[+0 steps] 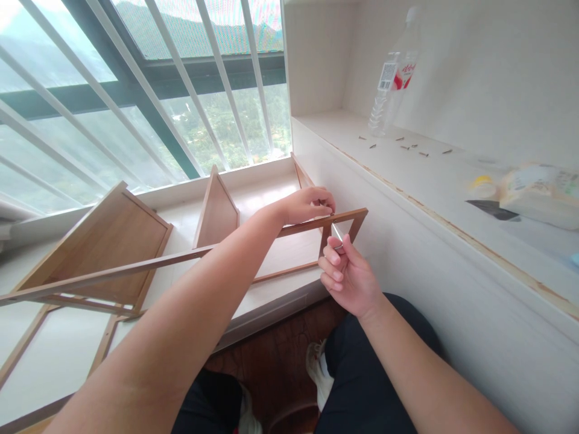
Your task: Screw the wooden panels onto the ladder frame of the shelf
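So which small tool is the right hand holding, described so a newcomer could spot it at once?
Start at the long wooden frame lying across the window ledge, and follow its top rail to the right-hand corner, which the left hand grips. Just below that corner, the right hand pinches a thin metal tool. It is the only shiny silver item among the brown wood.

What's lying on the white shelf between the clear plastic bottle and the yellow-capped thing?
Small dark screws lie scattered on the white shelf between the clear plastic bottle and the yellow-capped thing, in the head view.

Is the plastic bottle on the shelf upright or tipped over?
Upright. The plastic bottle stands on its base on the shelf, cap end up, beside scattered screws.
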The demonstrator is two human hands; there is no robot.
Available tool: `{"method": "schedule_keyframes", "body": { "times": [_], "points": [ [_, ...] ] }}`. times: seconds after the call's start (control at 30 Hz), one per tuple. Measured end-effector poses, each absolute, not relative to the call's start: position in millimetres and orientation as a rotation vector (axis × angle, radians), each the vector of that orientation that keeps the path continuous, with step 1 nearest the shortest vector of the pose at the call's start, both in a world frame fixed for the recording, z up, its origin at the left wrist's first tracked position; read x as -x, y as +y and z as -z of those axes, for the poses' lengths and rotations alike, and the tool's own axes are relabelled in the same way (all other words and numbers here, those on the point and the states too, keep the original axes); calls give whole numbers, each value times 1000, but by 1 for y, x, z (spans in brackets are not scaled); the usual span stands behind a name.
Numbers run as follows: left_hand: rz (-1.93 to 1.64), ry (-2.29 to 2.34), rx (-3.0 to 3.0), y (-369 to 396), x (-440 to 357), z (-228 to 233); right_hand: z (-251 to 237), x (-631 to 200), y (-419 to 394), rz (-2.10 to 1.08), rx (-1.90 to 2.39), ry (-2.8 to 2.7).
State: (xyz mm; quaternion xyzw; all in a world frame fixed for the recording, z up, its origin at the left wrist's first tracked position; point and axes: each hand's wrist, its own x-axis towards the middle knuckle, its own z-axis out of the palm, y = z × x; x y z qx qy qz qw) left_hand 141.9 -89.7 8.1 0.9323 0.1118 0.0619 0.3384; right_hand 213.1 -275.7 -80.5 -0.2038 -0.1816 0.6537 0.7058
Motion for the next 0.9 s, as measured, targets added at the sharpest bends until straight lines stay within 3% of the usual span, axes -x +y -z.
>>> {"method": "schedule_keyframes", "body": {
  "times": [0.33,0.6,0.9],
  "points": [
    [-164,297,-2442,-91,-142,-10,94,-216,-275,-1053,989,-869],
    [-171,297,-2441,-92,-141,-10,107,-225,-270,-1013,1538,-1245],
    [-235,330,-2368,-91,-139,-9,102,-225,-271,-876,1582,-1326]
  ]
}}
